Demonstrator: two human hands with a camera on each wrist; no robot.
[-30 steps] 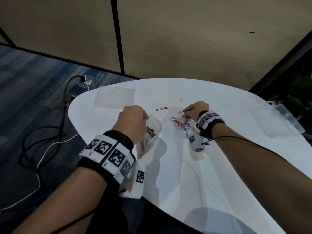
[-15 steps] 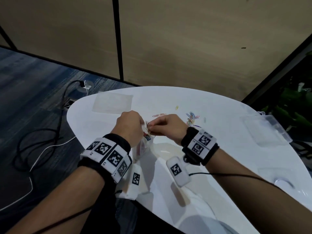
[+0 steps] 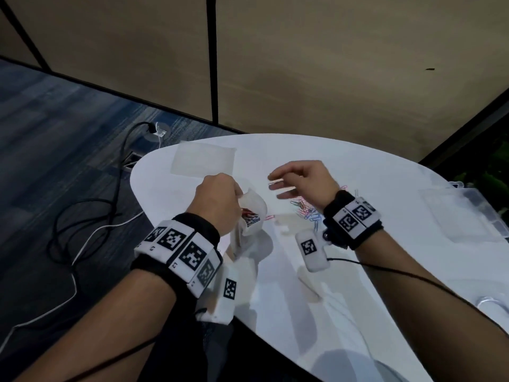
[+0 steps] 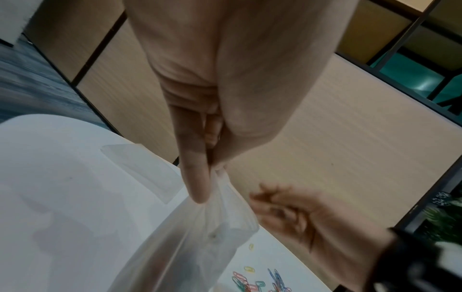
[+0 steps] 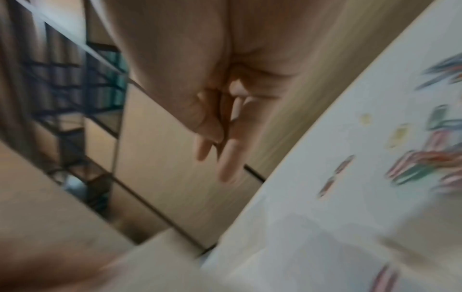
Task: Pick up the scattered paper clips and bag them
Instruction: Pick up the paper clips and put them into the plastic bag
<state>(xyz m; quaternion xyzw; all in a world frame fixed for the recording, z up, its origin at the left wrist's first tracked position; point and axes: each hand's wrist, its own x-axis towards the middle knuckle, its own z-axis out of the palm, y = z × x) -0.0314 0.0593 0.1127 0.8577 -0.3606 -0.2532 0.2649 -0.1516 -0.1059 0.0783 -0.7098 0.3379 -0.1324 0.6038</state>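
Note:
My left hand (image 3: 220,201) pinches the rim of a clear plastic bag (image 3: 254,213) between thumb and fingers (image 4: 197,177) and holds it up just above the white table (image 3: 303,285). Several coloured paper clips lie in the bag's bottom. My right hand (image 3: 286,186) hovers to the right of the bag's mouth, fingers loosely spread, with nothing in it. A pile of coloured paper clips (image 3: 305,212) lies on the table under my right wrist. Loose clips (image 4: 250,269) lie beyond it. The right wrist view is blurred and shows straight fingers (image 5: 225,158) above the clips (image 5: 425,164).
A flat clear bag (image 3: 203,161) lies at the table's far left edge. A clear plastic box (image 3: 468,213) stands at the right edge. Cables (image 3: 82,216) run over the carpet left of the table. A wooden wall stands behind.
One second ago my right hand was at the clip pile, half a second ago at the bag's mouth. Now it has drawn back to the right with spread, empty fingers. My left hand still holds the bag.

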